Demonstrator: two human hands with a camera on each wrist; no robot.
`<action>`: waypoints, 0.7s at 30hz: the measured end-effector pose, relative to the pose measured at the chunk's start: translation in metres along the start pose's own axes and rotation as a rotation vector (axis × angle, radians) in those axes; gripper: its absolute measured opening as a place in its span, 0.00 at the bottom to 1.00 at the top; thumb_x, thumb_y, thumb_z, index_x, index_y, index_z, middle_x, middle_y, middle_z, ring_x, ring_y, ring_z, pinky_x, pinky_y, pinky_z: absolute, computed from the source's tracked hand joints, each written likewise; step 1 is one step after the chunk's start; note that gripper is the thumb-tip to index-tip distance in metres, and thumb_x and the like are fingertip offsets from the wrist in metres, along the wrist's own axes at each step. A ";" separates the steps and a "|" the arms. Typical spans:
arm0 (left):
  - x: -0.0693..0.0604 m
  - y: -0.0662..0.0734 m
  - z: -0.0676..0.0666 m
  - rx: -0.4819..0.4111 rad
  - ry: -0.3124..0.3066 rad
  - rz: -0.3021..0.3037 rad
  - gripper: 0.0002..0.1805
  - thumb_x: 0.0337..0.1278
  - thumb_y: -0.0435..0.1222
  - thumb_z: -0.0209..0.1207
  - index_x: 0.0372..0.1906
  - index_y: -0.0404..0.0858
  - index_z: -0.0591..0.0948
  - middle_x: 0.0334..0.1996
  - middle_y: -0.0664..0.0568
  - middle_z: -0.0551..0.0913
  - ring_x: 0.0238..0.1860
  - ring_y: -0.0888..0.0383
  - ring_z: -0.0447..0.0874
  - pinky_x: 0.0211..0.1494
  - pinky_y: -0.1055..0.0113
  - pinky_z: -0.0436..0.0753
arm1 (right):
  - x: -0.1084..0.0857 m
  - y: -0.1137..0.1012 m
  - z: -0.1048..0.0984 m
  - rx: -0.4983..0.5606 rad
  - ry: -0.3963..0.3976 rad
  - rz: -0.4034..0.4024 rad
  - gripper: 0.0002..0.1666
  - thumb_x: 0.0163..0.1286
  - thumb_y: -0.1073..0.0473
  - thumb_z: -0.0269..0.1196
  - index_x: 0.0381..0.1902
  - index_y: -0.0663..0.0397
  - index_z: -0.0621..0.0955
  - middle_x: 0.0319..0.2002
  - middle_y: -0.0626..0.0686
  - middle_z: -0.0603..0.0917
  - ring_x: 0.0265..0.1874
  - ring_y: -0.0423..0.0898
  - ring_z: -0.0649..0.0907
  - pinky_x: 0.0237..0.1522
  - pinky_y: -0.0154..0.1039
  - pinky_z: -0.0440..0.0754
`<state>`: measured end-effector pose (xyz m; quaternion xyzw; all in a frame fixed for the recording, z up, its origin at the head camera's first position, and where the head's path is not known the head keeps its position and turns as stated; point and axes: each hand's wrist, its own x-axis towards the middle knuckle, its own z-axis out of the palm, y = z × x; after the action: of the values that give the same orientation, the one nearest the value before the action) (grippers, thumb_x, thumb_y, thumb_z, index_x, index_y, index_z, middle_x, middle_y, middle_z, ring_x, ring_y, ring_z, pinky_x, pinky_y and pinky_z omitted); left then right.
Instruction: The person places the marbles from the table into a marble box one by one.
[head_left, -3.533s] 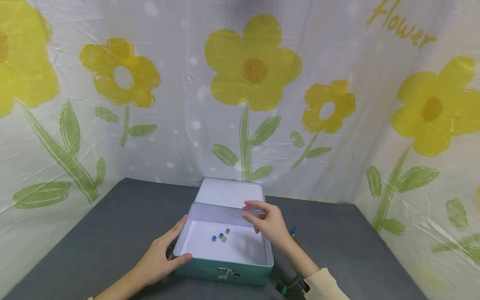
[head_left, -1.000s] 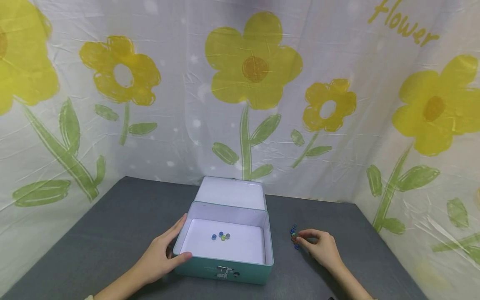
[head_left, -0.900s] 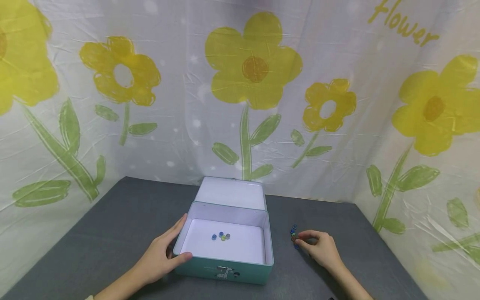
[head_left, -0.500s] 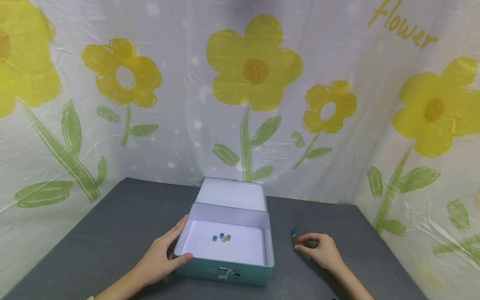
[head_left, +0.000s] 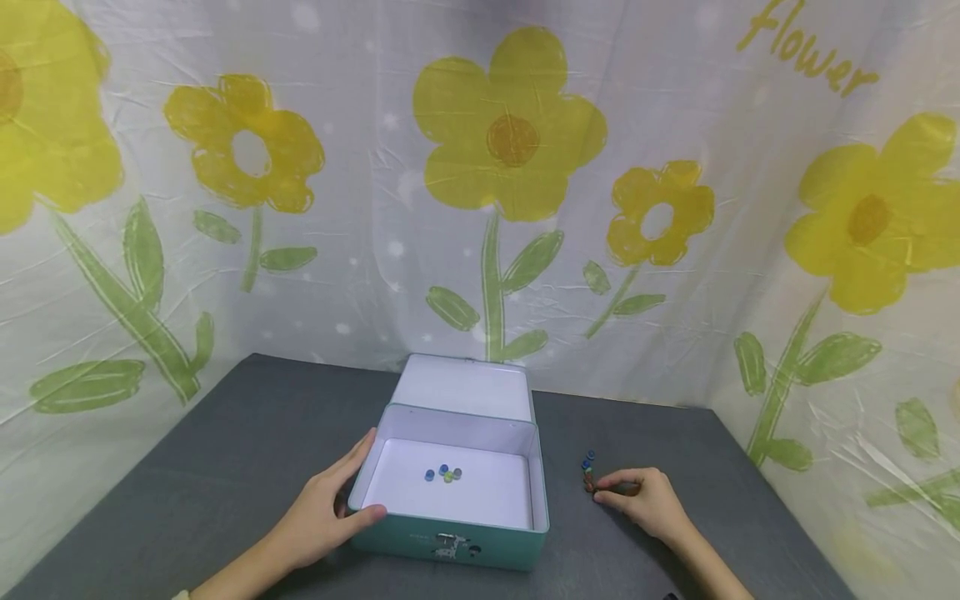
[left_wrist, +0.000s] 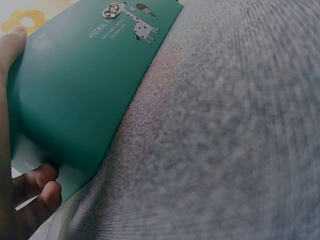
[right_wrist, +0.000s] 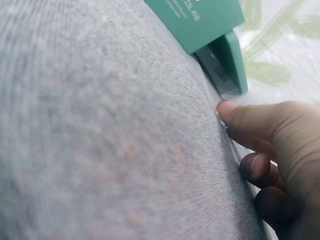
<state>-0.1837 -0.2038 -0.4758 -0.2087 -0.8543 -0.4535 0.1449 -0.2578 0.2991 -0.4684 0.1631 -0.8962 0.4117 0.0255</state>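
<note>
Head view: brown beads (head_left: 588,483) indistinct at right fingers (head_left: 621,477).

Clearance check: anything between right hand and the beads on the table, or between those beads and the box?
Nothing visible blocks the right hand: it is right at the beads. Toward the box, only its right wall stands in the way; the lid is folded back, behind the opening.
</note>
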 end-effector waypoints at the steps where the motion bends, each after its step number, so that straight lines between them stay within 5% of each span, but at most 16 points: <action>1: 0.000 0.000 0.000 0.000 0.000 -0.003 0.53 0.59 0.44 0.74 0.85 0.40 0.60 0.80 0.35 0.64 0.25 0.70 0.65 0.24 0.71 0.72 | 0.000 0.000 0.000 0.004 0.003 0.020 0.10 0.64 0.57 0.77 0.41 0.55 0.92 0.35 0.53 0.93 0.09 0.32 0.69 0.15 0.28 0.68; 21: 0.000 0.001 -0.001 -0.006 -0.002 -0.002 0.52 0.59 0.44 0.74 0.85 0.41 0.60 0.80 0.34 0.63 0.24 0.70 0.66 0.24 0.71 0.72 | 0.007 -0.010 0.001 0.150 0.104 0.123 0.15 0.69 0.58 0.74 0.48 0.63 0.91 0.22 0.49 0.85 0.11 0.35 0.68 0.20 0.31 0.72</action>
<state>-0.1828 -0.2037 -0.4746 -0.2086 -0.8533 -0.4561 0.1429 -0.2611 0.2905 -0.4602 0.0880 -0.8687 0.4862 0.0343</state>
